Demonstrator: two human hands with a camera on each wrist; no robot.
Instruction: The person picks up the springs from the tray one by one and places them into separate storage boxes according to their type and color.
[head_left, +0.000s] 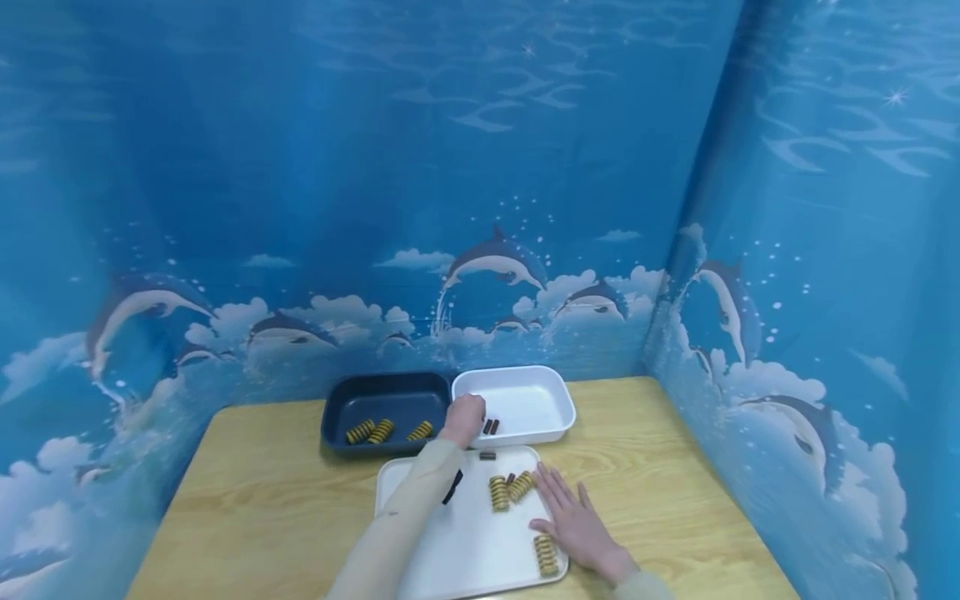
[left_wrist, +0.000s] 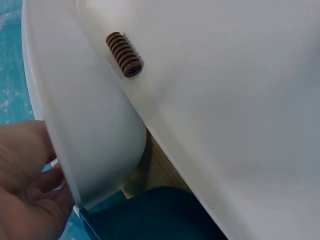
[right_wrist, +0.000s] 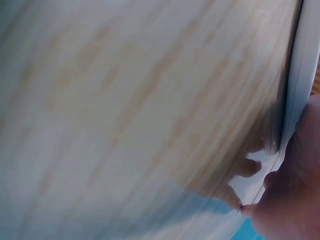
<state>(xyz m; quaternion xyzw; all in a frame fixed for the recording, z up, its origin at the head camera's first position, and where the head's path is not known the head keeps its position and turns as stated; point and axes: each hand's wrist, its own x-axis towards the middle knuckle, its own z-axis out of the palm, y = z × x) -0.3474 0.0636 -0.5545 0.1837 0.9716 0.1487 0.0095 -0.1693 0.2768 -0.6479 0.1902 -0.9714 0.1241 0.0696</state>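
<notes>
My left hand point(head_left: 463, 417) reaches over the near left edge of the white bin point(head_left: 551, 435). Its fingers are bent beyond the rim in the left wrist view, and what lies between the fingertips is hidden. Small brown coil springs point(head_left: 491, 427) lie inside that bin close to the hand. Flat at the right edge of the white tray point(head_left: 465, 550), my right hand point(head_left: 573, 521) has its fingers stretched out. Near it on the tray are yellow-and-black springs point(head_left: 498, 493). A brown spring point(left_wrist: 124, 54) lies by the tray's far edge; another brown spring point(head_left: 511, 479) sits among the yellow ones.
A dark blue bin point(head_left: 352, 450) holds several yellow-and-black springs point(head_left: 381, 431) and stands left of the white bin. Everything stands on a wooden table point(head_left: 255, 500). Behind and to the right hangs a blue dolphin-print curtain point(head_left: 375, 167). A small black thing point(head_left: 453, 487) shows beside the left forearm.
</notes>
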